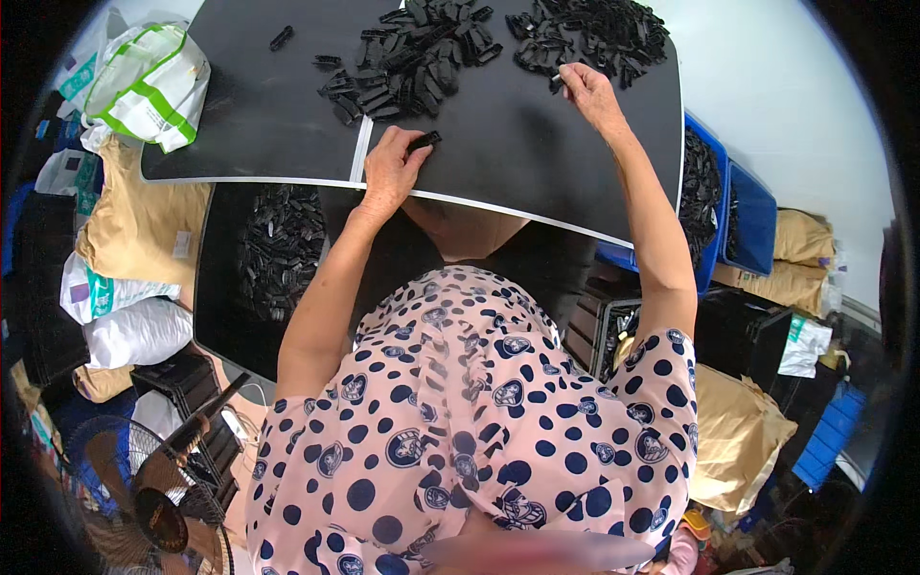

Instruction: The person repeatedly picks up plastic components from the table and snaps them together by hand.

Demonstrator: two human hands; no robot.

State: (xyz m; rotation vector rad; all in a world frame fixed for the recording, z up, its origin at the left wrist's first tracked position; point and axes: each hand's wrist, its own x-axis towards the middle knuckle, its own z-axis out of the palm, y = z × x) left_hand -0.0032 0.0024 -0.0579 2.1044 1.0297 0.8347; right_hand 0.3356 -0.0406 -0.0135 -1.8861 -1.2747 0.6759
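Observation:
My left hand (391, 165) rests at the near edge of the black table (287, 105), closed on a small oblong black plastic piece (424, 141) pinched between thumb and fingers. Farther out on the right, my right hand (586, 93) has its fingertips pinched on a small dark piece (556, 82) with a pale spot; its exact kind is too small to make out. Just beyond that hand lies a heap of black plastic pieces (604, 38). Another heap of similar pieces (412, 67) spreads beyond my left hand, and a single black piece (281, 38) lies apart at the left.
A white and green bag (153, 86) stands on the table's left end. Below the edge, a black bin (216, 287) holds more pieces. Blue crates (752, 220) stand at the right, beside brown sacks (738, 441). A fan (144, 489) is at the lower left.

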